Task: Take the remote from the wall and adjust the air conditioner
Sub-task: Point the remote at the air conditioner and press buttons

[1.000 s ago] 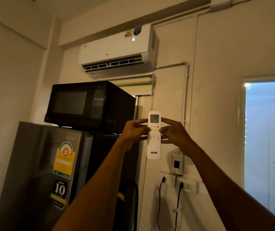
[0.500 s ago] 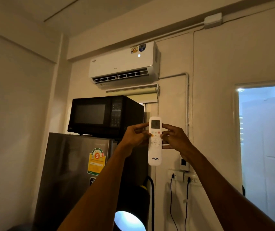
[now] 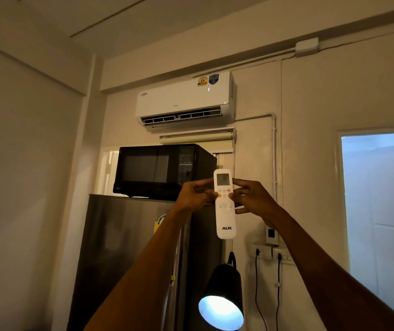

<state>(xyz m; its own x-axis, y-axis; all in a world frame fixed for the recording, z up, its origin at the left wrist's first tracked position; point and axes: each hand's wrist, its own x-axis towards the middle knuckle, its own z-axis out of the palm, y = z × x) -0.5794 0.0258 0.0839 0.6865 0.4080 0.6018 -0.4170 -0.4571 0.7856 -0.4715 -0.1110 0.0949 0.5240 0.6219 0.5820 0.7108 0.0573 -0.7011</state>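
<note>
A white AUX remote (image 3: pixel 225 218) stands upright in front of me, screen at the top, held from both sides. My left hand (image 3: pixel 192 195) grips its left edge with the thumb on the buttons. My right hand (image 3: pixel 251 198) grips its right edge, thumb also on the button area. High on the wall above hangs the white air conditioner (image 3: pixel 184 101), its lower louvre open and a small light lit on its face. An empty remote holder (image 3: pixel 271 235) is on the wall below my right wrist.
A black microwave (image 3: pixel 162 172) sits on a steel fridge (image 3: pixel 129 254) at the left. A lit black lamp (image 3: pixel 222 299) points up near the bottom. Two plugs with cables hang from wall sockets (image 3: pixel 270 254). A bright doorway (image 3: pixel 380 211) opens at the right.
The view has tilted up and backed away, so the air conditioner sits lower in frame and the lamp has come into view. Both hands keep holding the remote, thumbs shifting over the buttons.
</note>
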